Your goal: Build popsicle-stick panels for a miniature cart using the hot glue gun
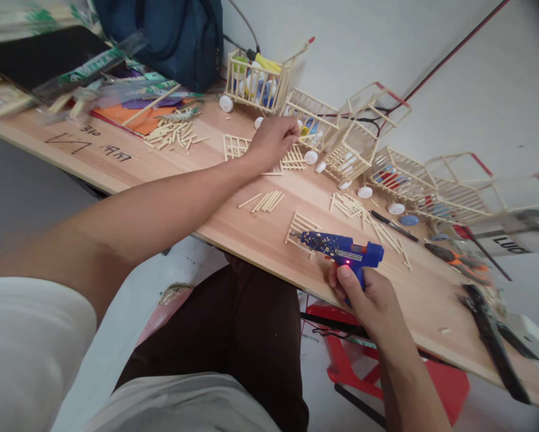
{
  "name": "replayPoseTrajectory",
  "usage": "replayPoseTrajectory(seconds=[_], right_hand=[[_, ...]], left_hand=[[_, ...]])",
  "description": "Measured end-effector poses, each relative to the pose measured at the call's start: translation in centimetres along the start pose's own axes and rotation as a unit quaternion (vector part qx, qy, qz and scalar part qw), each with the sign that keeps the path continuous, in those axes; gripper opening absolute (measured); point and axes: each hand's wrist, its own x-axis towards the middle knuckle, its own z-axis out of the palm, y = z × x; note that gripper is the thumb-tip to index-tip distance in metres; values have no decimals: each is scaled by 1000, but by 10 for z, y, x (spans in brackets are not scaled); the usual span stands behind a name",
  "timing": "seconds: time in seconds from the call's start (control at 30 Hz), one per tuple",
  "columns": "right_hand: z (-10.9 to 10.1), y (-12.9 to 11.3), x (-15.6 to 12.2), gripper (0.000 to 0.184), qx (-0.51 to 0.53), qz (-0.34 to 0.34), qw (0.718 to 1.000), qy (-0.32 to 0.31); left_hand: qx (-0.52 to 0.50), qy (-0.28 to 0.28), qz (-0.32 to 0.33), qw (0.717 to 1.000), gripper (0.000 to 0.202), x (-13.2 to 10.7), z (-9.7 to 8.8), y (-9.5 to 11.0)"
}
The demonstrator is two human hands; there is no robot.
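My right hand [368, 297] is wrapped round the handle of a blue hot glue gun [341, 247], its nozzle pointing left and a small red light glowing. Under the nozzle lies a small stick grid [304, 225] on the table. My left hand [276, 138] is stretched over a larger stick lattice [237, 147], its fingers curled together; what they hold, if anything, is hidden. Behind that hand stands a little stick cart [312, 117] with white wheels. A few loose cut sticks [268, 201] lie between my two hands.
Several stick carts line the wall, one [255, 81] filled with coloured items. A heap of short sticks [173, 133] lies left by orange paper [129, 120] and a dark blue bag [161, 42]. Pliers [461, 264], a pen [393, 225] and a black tool [494, 342] lie right.
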Motion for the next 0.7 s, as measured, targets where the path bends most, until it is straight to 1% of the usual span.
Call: replayPoseTrajectory(seconds=[0.17,0.37,0.7], right_hand=[[0,-2,0,54,-5,-6,1000,5],[0,-1,0,53,-11,-1,1000,-4],[0,-1,1,52,-8,8,1000,-4]], left_hand=[[-9,-2,-6,1000,14,0,0,1],[-24,-1,-14,1000,14,-2,-1,3],[-5,3,3,1000,13,0,1,-2]])
